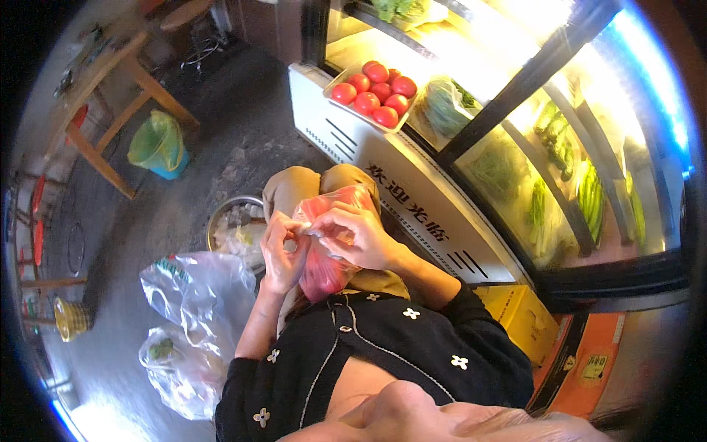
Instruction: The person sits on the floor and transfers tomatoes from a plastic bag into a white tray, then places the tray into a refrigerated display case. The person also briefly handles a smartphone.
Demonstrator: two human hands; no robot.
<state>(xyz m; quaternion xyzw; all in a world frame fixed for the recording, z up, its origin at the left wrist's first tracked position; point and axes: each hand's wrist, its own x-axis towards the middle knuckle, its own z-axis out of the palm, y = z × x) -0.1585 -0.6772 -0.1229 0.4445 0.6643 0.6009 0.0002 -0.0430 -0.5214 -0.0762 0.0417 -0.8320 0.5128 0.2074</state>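
Apparently the work in hand is midway rather than finished: between the two hands, above the person's lap, is a small pale piece point(305, 230), too small and partly covered to name with certainty. The left hand point(283, 247) has its thumb and fingertips pinched together on one end of it, and the right hand point(362, 237) meets it from the other side, thumb and forefinger closed on it with a small loop of space behind the tips; its other fingers curl loosely. Just beneath them, a red plastic bag point(324, 274) rests on the tan trousers point(289, 190), bulging as though it holds something, but its contents cannot be made out. Beside the left leg, a round metal bowl point(212, 230) on the floor contains a fair heap of whitish bits point(239, 237), so some of the work seems done, though whether those bits are finished pieces or scraps I cannot tell. What is left would be the piece at the fingertips and, I judge, whatever fills the red bag. Nearby on the floor, left of the person, lie a large clear plastic bag point(202, 287) and a smaller one point(188, 379) with something green inside, neither touched by the hands.
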